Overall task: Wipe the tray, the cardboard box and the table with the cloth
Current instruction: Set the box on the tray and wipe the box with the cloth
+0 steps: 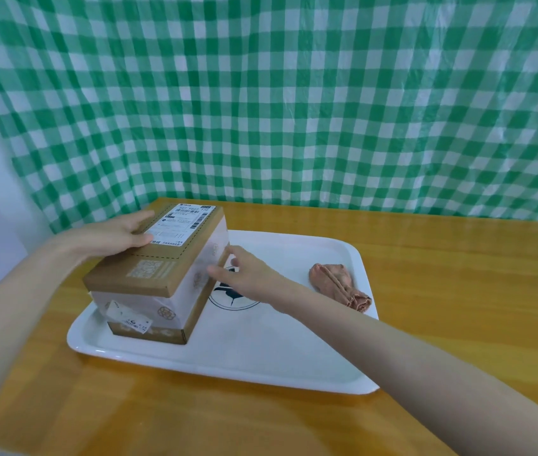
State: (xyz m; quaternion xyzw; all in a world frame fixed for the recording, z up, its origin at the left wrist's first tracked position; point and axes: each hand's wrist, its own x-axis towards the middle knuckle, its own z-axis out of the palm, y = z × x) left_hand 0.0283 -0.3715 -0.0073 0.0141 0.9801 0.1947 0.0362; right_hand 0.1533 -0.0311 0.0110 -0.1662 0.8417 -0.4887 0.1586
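Both hands [113,236] [244,278] flat against cardboard box [159,274] on tray [228,363]; cloth [336,286] beside.

label print [180,225] beside left hand [109,236]: too small to read | tray emblem [233,296] under right hand [244,278]: partly hidden

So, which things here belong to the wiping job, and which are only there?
For the job:
- tray
- cardboard box
- cloth, lying on the tray
- table
- left hand on the box top
- right hand at the box side

Only there:
- green checked curtain
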